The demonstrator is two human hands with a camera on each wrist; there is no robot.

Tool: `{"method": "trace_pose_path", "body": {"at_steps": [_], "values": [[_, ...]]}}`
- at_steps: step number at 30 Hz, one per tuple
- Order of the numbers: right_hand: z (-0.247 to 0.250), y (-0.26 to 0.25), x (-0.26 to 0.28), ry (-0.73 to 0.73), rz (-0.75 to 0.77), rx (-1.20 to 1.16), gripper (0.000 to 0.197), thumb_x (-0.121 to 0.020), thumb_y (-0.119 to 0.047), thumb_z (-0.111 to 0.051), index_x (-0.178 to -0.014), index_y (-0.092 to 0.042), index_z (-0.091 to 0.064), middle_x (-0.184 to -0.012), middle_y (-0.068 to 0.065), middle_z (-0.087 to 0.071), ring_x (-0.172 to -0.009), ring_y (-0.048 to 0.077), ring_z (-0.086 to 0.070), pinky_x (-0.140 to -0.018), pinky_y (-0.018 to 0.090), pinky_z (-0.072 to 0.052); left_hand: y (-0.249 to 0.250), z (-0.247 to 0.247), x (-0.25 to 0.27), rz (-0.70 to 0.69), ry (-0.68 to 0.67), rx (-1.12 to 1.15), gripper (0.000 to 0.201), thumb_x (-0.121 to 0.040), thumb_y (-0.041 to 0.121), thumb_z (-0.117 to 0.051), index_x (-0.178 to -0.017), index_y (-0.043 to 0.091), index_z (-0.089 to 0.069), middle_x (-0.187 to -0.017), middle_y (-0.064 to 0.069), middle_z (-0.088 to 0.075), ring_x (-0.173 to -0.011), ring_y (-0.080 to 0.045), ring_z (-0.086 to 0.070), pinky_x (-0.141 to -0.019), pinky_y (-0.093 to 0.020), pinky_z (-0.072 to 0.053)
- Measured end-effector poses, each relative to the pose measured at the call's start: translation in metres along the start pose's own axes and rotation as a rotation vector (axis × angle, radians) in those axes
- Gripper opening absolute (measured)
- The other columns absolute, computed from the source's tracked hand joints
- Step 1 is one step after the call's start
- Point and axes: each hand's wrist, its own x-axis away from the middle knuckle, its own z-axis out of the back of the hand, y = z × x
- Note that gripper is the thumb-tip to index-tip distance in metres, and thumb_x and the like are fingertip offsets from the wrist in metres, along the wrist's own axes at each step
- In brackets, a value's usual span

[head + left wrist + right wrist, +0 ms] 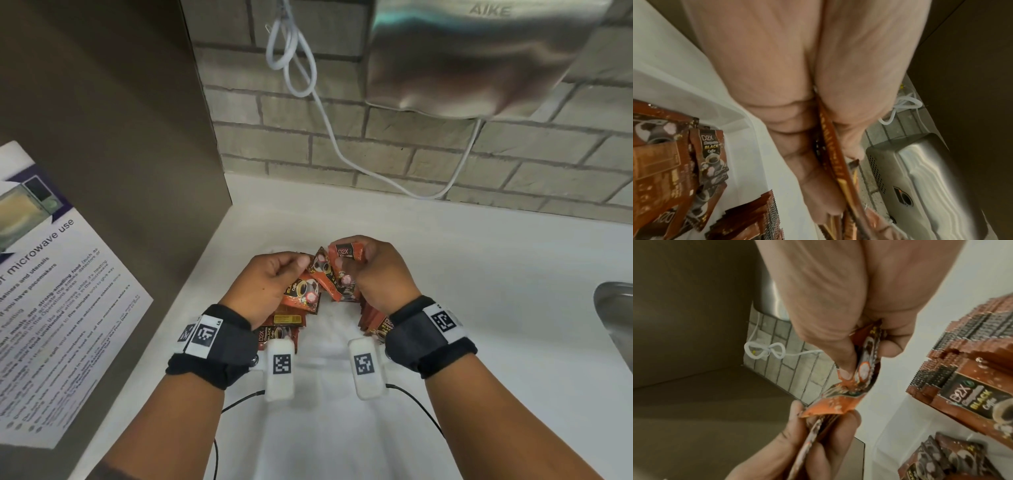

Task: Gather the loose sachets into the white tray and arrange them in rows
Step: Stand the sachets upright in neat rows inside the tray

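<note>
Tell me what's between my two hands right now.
A bunch of orange sachets, gripped by left hand and right hand; shown in head view.

The head view looks steeply down on both hands' pinched sachets (329, 277). Each wrist view looks along its palm, close up. All three share them.

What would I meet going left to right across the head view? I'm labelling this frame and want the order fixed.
Microwave notice → left hand with sachets → right hand with a sachet → sink at the right edge.
</note>
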Motion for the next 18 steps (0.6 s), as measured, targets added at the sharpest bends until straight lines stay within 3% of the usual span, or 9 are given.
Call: {"method": "trace_pose_path", "body": {"at_steps": [2,4,6,8,11,13,15,16,18], "values": [[0.001,-0.002,-0.001,-0.009,0.015,0.037,0.021,-0.091,-0.016,-0.068,-0.103,-0.032,-0.072,-0.098,-0.012,-0.075,-0.089,0.005,-0.07,-0.082,0.027,-0.057,0.0,0.0,0.0,-0.026,0.007,-0.012,0.024,-0.096,0.035,-0.064,-0.109,0.02,-0.077,-0.105,-0.001,-0.078,-0.102,-0.021,-0.073,-0.102,-0.044,-0.052],[0.001,-0.002,-0.001,-0.004,0.002,0.045,0.02,-0.09,-0.018,-0.068,-0.103,-0.032,-0.073,-0.096,-0.012,-0.075,-0.089,0.007,-0.071,-0.085,0.035,-0.058,-0.001,0.001,0.0,-0.055,0.01,-0.036,0.017,-0.091,0.024,-0.072,-0.107,0.02,-0.078,-0.106,0.004,-0.078,-0.104,-0.014,-0.071,-0.1,-0.034,-0.051],[0.0,-0.004,0.0,0.021,-0.016,0.042,0.016,-0.088,-0.023,-0.068,-0.101,-0.032,-0.071,-0.092,-0.012,-0.075,-0.085,0.008,-0.071,-0.084,0.04,-0.058,-0.002,0.002,0.0,-0.062,0.02,-0.031,0.018,-0.087,0.015,-0.078,-0.104,0.019,-0.079,-0.103,0.004,-0.078,-0.099,-0.011,-0.072,-0.091,-0.027,-0.053],[0.002,-0.007,0.002,0.111,-0.043,-0.032,0.008,-0.089,-0.024,-0.063,-0.097,-0.023,-0.063,-0.089,-0.008,-0.075,-0.082,0.008,-0.072,-0.08,0.038,-0.059,-0.003,0.001,-0.001,-0.057,0.09,0.018,0.018,-0.084,0.011,-0.08,-0.1,0.016,-0.079,-0.099,0.003,-0.079,-0.093,-0.01,-0.073,-0.082,-0.021,-0.053],[0.005,-0.011,0.01,0.256,-0.135,-0.462,0.008,-0.099,-0.006,-0.052,-0.098,-0.008,-0.044,-0.091,0.007,-0.076,-0.077,0.008,-0.074,-0.061,0.019,-0.056,-0.006,-0.002,-0.003,-0.029,0.235,0.2,0.019,-0.083,0.011,-0.081,-0.102,0.012,-0.079,-0.102,-0.002,-0.079,-0.101,-0.018,-0.073,-0.095,-0.03,-0.054],[-0.001,-0.011,0.016,0.256,-0.174,-0.616,0.008,-0.101,-0.006,-0.047,-0.107,-0.008,-0.043,-0.09,0.011,-0.075,-0.08,0.02,-0.075,-0.059,0.024,-0.055,-0.009,-0.005,-0.006,0.0,0.307,0.344,0.022,-0.083,0.011,-0.081,-0.104,0.008,-0.078,-0.105,-0.008,-0.078,-0.108,-0.027,-0.071,-0.104,-0.044,-0.051],[-0.016,-0.012,0.02,0.187,-0.2,-0.604,0.023,-0.099,-0.016,-0.058,-0.118,-0.008,-0.048,-0.091,0.01,-0.072,-0.076,0.022,-0.07,-0.056,0.027,-0.052,-0.009,-0.012,-0.009,0.008,0.333,0.414,0.021,-0.083,0.011,-0.081,-0.103,0.007,-0.078,-0.105,-0.012,-0.077,-0.107,-0.031,-0.071,-0.105,-0.05,-0.051],[-0.024,-0.013,0.02,0.14,-0.207,-0.595,0.031,-0.096,-0.022,-0.066,-0.12,-0.008,-0.052,-0.094,0.01,-0.072,-0.076,0.02,-0.069,-0.057,0.027,-0.052,-0.008,-0.017,-0.009,-0.001,0.325,0.42,0.019,-0.083,0.011,-0.081,-0.102,0.008,-0.079,-0.105,-0.013,-0.077,-0.106,-0.031,-0.071,-0.104,-0.05,-0.051],[-0.036,-0.017,0.018,0.128,-0.233,-0.669,0.033,-0.09,-0.022,-0.074,-0.116,-0.007,-0.06,-0.101,0.011,-0.074,-0.088,0.025,-0.073,-0.07,0.034,-0.058,-0.005,-0.027,-0.008,-0.029,0.281,0.4,0.019,-0.082,0.009,-0.081,-0.1,0.01,-0.079,-0.104,-0.011,-0.077,-0.104,-0.027,-0.072,-0.1,-0.041,-0.053]]}}
